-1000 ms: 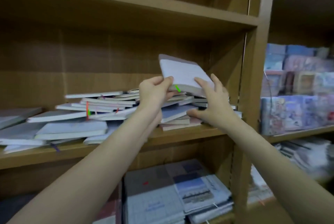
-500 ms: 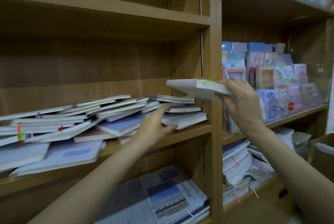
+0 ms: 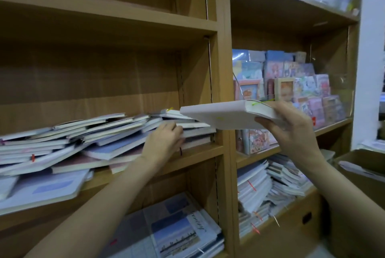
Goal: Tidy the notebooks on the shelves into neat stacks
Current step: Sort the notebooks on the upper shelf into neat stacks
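The lifted notebook (image 3: 227, 115) hangs flat in the air in front of the shelf upright (image 3: 221, 91), its long axis running nine to three o'clock, pale cover up. The right hand (image 3: 291, 130) grips its three o'clock end, thumb under and fingers over the page edge. At eight o'clock from it lies the slumped pile (image 3: 104, 137) of notebooks on the middle shelf (image 3: 200, 151). The left hand (image 3: 163, 143) is nearer to that pile, and its fingers reach into the pile's right end, though whether they pinch a book I cannot tell. The next move likely depends on squaring this end, so the held notebook can land on top.
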`<state>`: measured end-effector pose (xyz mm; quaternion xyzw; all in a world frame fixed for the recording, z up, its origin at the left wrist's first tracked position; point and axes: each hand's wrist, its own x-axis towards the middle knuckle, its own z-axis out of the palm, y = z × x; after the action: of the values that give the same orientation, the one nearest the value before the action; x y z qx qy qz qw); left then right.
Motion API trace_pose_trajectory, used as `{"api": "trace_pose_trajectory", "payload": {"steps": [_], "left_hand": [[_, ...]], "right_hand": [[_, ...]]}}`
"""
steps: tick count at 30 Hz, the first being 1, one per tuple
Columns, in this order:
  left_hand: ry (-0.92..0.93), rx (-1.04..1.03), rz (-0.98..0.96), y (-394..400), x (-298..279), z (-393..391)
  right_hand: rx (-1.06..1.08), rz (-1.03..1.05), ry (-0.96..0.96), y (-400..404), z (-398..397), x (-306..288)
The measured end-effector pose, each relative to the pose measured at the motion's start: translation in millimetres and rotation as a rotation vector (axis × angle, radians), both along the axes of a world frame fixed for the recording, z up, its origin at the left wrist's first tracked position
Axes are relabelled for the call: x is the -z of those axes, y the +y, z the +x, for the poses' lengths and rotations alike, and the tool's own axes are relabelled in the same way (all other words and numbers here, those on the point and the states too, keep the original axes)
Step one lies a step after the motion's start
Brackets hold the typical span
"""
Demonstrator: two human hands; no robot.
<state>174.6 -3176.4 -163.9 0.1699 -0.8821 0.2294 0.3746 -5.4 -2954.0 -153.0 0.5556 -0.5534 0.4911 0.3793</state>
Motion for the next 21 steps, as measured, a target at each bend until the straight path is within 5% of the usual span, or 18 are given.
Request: {"api": "trace_pose_trajectory", "payload": {"steps": [7,14,21], "left_hand": [[0.253,-0.085,0.205,-18,-67,-9],[0.282,0.015,0.366,-12,-52,-1],[0.338,0.072,0.367,-21,-19,16]], "right_hand": [[0.053,-0.028,0.219,-3,8,-1],[0.077,0.041,0.347,-47,22,9],[0.417,0.325,0.101,-131,22,69]]}}
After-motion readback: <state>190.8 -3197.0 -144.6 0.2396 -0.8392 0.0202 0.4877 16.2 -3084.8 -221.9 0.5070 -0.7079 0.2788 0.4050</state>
